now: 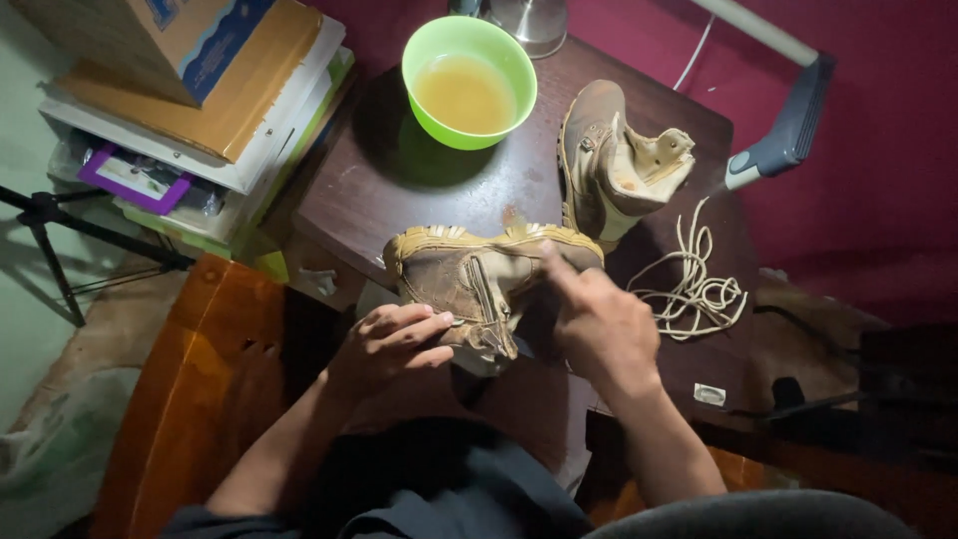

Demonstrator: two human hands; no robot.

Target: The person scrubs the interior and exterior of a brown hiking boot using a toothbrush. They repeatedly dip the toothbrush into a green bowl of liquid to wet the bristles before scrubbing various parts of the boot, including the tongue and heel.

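A worn tan boot [469,274] lies on its side at the near edge of a dark wooden table [399,180], sole toward the far side. My left hand [389,344] grips the boot's ankle opening from below. My right hand [599,319] rests on the boot's upper right part, index finger stretched along it toward the sole edge. A second matching boot [609,160] stands upright behind, unlaced. A pile of pale laces [694,284] lies to the right of my right hand.
A bright green bowl [467,82] of yellowish liquid stands at the table's back. Stacked boxes and papers [190,90] sit on the left. A grey handled tool [783,135] lies at the right, and a tripod leg [60,235] stands at far left.
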